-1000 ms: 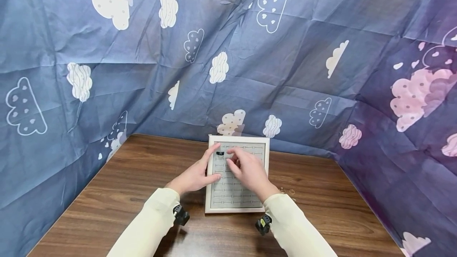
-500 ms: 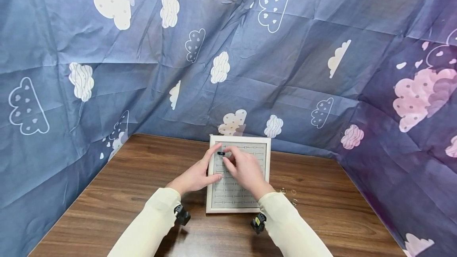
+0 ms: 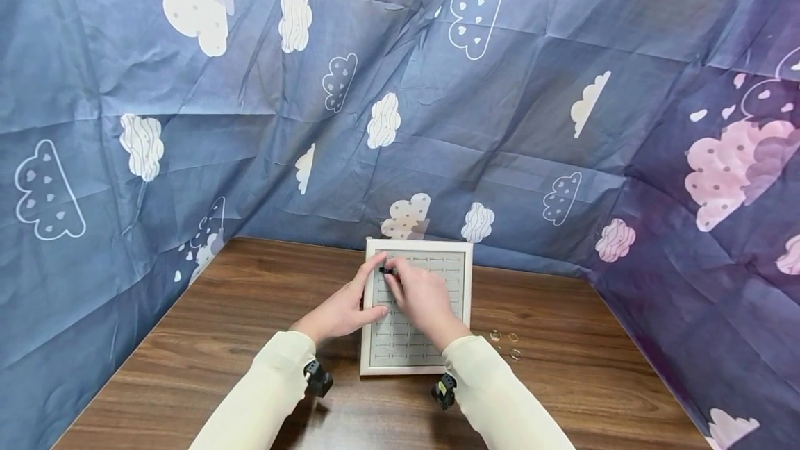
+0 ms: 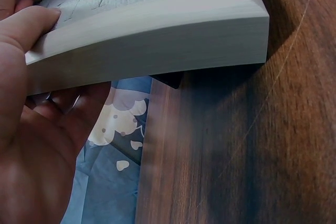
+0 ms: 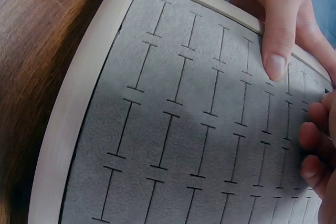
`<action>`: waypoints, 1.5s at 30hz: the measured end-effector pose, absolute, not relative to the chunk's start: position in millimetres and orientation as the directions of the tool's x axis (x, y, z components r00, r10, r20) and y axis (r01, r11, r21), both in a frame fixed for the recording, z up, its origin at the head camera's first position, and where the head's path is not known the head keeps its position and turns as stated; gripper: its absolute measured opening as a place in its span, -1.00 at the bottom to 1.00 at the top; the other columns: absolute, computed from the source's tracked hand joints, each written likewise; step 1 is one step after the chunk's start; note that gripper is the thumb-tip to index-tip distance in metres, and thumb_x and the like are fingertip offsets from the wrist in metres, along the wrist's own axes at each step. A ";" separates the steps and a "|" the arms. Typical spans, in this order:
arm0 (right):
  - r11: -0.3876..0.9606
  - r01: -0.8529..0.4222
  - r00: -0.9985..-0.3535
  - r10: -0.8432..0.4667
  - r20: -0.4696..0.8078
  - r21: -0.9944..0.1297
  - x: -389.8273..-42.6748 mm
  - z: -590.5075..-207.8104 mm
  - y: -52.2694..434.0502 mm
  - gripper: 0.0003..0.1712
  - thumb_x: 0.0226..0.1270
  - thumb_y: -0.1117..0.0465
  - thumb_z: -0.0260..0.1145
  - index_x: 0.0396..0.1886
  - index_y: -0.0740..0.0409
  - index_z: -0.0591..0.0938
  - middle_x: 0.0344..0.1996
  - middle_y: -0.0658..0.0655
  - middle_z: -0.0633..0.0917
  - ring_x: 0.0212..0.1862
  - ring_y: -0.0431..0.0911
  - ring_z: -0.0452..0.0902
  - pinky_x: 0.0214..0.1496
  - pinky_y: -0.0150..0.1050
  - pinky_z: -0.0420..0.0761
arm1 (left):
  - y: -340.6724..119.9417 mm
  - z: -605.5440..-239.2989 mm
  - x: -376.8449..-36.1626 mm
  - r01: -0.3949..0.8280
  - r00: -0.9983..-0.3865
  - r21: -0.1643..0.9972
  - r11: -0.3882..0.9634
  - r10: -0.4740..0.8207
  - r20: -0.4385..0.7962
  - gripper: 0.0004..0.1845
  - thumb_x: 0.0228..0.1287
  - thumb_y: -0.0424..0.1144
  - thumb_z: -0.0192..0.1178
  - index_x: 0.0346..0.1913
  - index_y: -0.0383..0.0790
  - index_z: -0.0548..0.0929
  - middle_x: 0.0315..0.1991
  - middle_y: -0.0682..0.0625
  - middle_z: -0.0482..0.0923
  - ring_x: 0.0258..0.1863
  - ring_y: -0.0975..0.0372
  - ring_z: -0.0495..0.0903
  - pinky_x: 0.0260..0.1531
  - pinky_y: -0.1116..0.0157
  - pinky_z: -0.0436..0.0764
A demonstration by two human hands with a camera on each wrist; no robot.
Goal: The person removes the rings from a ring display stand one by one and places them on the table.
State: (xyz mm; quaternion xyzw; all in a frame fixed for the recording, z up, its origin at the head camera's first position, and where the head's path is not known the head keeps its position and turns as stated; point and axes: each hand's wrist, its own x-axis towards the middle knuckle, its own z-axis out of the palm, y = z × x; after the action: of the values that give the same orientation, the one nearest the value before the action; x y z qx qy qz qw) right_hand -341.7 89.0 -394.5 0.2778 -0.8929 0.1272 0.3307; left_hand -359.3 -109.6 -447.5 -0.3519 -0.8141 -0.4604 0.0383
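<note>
A ring display board (image 3: 412, 349) with a pale frame and rows of slots in grey padding leans upright on the table. My left hand (image 3: 340, 307) grips its left side; the left wrist view shows the thumb (image 4: 31, 24) on the front and fingers (image 4: 73, 106) behind the frame. Near the board's upper left, my right hand (image 3: 425, 297) pinches a small black ring (image 3: 383, 270) between thumb and index finger, right at a slot. The fingers cover part of the ring. At the right wrist view's edge show the right hand's curled fingers (image 5: 315, 140).
Several thin rings (image 3: 514, 354) lie on the brown wooden table (image 3: 581, 367) right of the board. A blue cloth (image 3: 487, 130) with cloud prints hangs behind and at both sides. A dark piece (image 4: 169, 80) shows beneath the frame in the left wrist view.
My right hand has moved left to the black ring and now pinches it, covering part of it. More of the table rings show past the right sleeve. The left hand holds still.
</note>
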 end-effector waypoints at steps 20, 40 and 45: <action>0.732 -0.681 -0.508 -0.453 0.733 -0.019 -345.0 -403.9 100.5 -0.83 0.59 0.24 0.35 0.05 0.19 0.63 -0.35 0.08 0.80 -0.43 -0.07 0.70 -0.36 -0.10 0.71 | -108.6 -446.1 -358.0 0.596 -0.757 0.730 0.333 0.536 0.374 0.06 0.54 -0.22 0.34 0.77 0.22 -0.19 0.47 -0.22 0.50 0.23 0.09 0.69 0.30 0.06 0.62; 0.710 -0.700 -0.508 -0.414 0.755 -0.081 -337.1 -398.3 128.3 -0.84 0.56 0.28 0.38 0.04 0.16 0.66 -0.37 0.03 0.77 -0.41 -0.13 0.65 -0.30 -0.12 0.70 | -109.4 -447.0 -357.2 0.622 -0.742 0.714 0.322 0.533 0.407 0.08 0.51 -0.29 0.36 0.76 0.21 -0.18 0.44 -0.20 0.55 0.26 0.09 0.70 0.35 0.03 0.61; 0.717 -0.695 -0.491 -0.415 0.766 -0.057 -336.0 -398.4 142.7 -0.83 0.53 0.30 0.40 0.03 0.17 0.66 -0.44 0.01 0.72 -0.48 -0.17 0.57 -0.40 -0.18 0.62 | -109.3 -447.6 -357.5 0.616 -0.745 0.718 0.325 0.538 0.395 0.09 0.51 -0.29 0.35 0.76 0.25 -0.21 0.46 -0.18 0.56 0.28 0.09 0.70 0.36 0.01 0.60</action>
State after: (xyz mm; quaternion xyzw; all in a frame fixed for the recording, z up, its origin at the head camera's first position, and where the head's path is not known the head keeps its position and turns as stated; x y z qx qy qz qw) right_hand -336.0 142.7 -398.4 0.3288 -0.8438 0.1830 0.3827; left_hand -357.5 -109.3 -447.6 -0.3547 -0.8128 -0.4601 0.0424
